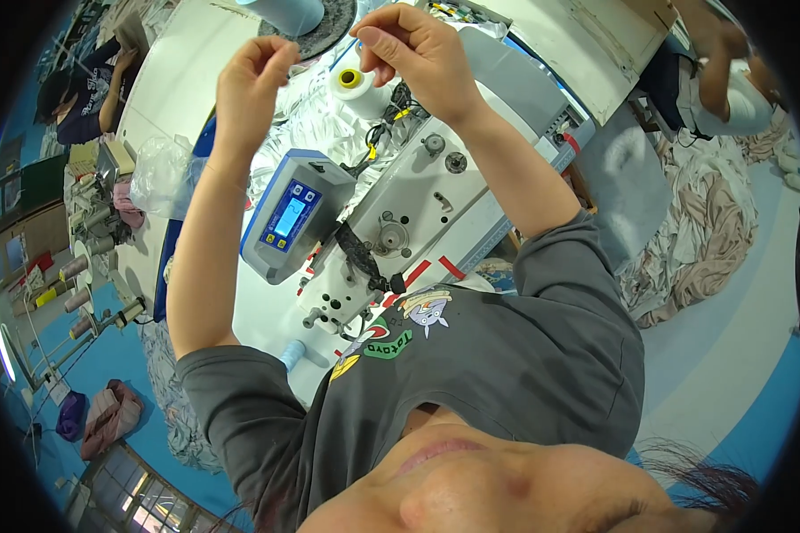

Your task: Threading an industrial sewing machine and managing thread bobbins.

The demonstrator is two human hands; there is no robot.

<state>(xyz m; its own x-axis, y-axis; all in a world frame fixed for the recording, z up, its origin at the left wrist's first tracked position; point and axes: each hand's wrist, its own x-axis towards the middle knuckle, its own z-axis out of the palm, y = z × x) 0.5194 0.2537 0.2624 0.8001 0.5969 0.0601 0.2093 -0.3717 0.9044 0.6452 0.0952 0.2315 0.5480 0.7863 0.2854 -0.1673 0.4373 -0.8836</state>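
Both my hands are raised above a white sewing machine (409, 213). My left hand (253, 80) has its fingertips pinched together, thumb against forefinger. My right hand (409, 44) is pinched the same way, a short gap to the right of the left. Anything between the fingers is too thin to see. Just below and between the hands stands a white thread spool (354, 87) with a yellow core. A blue-grey control panel (292, 218) with a lit screen sits at the machine's left side. My grey shirt (471, 373) fills the lower middle.
A pale blue thread cone (284, 11) stands at the top. A clear plastic bag (158, 173) lies on the white table (182, 71). Spools (71, 280) line the left. A heap of cloth (702, 231) lies right. Other people sit top left (84, 98) and top right (729, 84).
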